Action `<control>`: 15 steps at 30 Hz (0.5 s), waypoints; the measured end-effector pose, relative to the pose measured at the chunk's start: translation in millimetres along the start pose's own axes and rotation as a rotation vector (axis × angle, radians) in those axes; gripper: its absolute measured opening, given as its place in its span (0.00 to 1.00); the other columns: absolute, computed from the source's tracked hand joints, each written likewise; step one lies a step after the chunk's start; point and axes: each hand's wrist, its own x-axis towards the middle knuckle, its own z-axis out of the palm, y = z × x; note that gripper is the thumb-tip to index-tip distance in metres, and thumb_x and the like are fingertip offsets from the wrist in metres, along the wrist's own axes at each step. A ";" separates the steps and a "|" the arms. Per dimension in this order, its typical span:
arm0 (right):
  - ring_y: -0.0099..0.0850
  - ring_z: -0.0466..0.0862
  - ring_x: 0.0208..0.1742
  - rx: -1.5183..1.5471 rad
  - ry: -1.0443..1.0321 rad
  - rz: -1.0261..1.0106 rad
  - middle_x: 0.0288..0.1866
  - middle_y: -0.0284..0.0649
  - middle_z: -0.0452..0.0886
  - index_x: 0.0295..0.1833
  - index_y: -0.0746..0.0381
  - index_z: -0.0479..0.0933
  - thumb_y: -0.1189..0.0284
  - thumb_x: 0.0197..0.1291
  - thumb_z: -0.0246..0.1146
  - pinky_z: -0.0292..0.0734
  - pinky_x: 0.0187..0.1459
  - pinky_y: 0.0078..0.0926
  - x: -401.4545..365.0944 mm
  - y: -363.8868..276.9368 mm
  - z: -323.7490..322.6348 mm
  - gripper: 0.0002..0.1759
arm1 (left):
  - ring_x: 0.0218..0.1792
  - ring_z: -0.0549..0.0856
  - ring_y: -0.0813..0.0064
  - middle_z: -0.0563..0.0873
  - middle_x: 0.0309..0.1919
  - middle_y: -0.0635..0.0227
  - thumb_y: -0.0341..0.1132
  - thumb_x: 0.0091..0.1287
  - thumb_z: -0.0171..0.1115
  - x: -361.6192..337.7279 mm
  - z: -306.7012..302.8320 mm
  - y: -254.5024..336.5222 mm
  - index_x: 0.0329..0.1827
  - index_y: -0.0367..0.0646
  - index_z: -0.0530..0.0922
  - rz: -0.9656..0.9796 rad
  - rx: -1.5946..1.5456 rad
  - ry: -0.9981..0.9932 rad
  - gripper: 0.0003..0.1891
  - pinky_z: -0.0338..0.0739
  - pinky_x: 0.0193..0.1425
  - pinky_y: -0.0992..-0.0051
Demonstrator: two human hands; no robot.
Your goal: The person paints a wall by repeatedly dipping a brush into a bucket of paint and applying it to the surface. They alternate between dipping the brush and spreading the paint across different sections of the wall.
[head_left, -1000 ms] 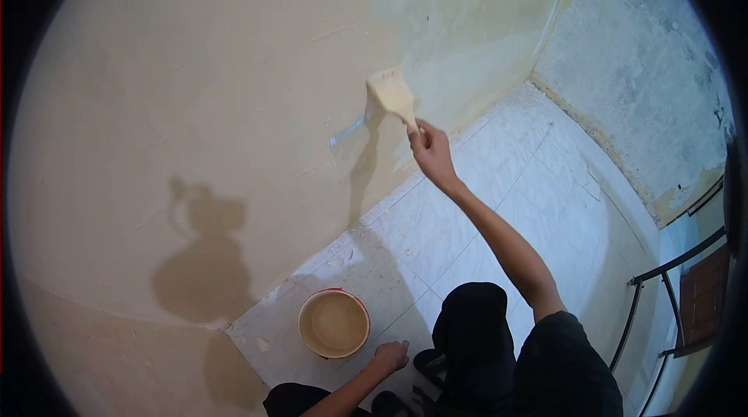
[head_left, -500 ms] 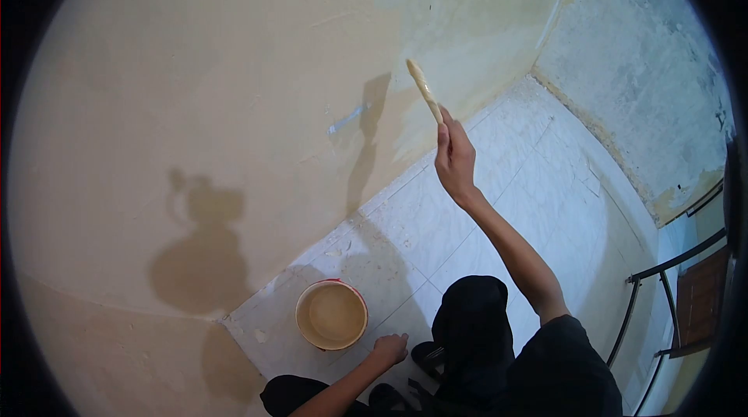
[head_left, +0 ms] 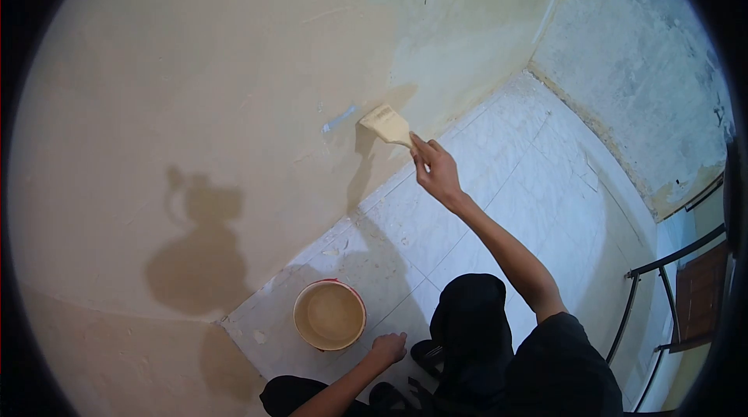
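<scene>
In the head view my right hand (head_left: 438, 171) grips the handle of a wide, paint-coated paintbrush (head_left: 385, 124). Its broad head points up and left, bristles right at the beige wall (head_left: 257, 51), beside a small bluish unpainted strip (head_left: 340, 119). Down by my knees, my left hand (head_left: 389, 348) is curled into a loose fist with nothing showing in it. Just left of that hand, a round paint bucket (head_left: 330, 314) with a reddish rim stands upright on the tiled floor, beige paint inside.
Pale floor tiles (head_left: 499, 160) run along the wall's base to the corner. A patchy bluish wall (head_left: 631, 59) rises at the right. Black metal railing (head_left: 623, 316) and a brown wooden panel (head_left: 696, 300) stand at the far right. My dark-clothed knee (head_left: 471, 316) is beside the bucket.
My right hand has moved down and slightly left. The brush has turned from edge-on to showing its broad face, now near the bluish strip. The left hand and bucket stay put.
</scene>
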 end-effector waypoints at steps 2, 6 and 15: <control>0.28 0.65 0.20 0.007 0.021 -0.005 0.22 0.39 0.65 0.61 0.61 0.72 0.73 0.63 0.56 0.63 0.24 0.26 2.1 4.1 -6.5 0.19 | 0.40 0.83 0.50 0.83 0.35 0.50 0.43 0.59 0.55 2.9 6.8 -4.3 0.49 0.40 0.71 0.002 -0.007 0.014 0.20 0.77 0.44 0.54; 0.25 0.64 0.21 0.078 0.252 0.043 0.21 0.40 0.66 0.60 0.60 0.73 0.72 0.63 0.57 0.62 0.25 0.24 44.2 -5.9 -19.9 0.19 | 0.40 0.83 0.51 0.83 0.36 0.50 0.43 0.59 0.55 5.8 4.9 -1.5 0.50 0.41 0.71 -0.013 -0.025 0.001 0.20 0.77 0.43 0.54; 0.41 0.72 0.24 -0.195 -0.056 0.038 0.23 0.46 0.70 0.57 0.61 0.74 0.74 0.60 0.56 0.68 0.28 0.34 29.8 30.3 -18.7 0.18 | 0.41 0.83 0.51 0.83 0.38 0.51 0.43 0.60 0.55 5.3 -3.6 6.4 0.51 0.42 0.71 0.006 -0.017 -0.007 0.20 0.77 0.44 0.53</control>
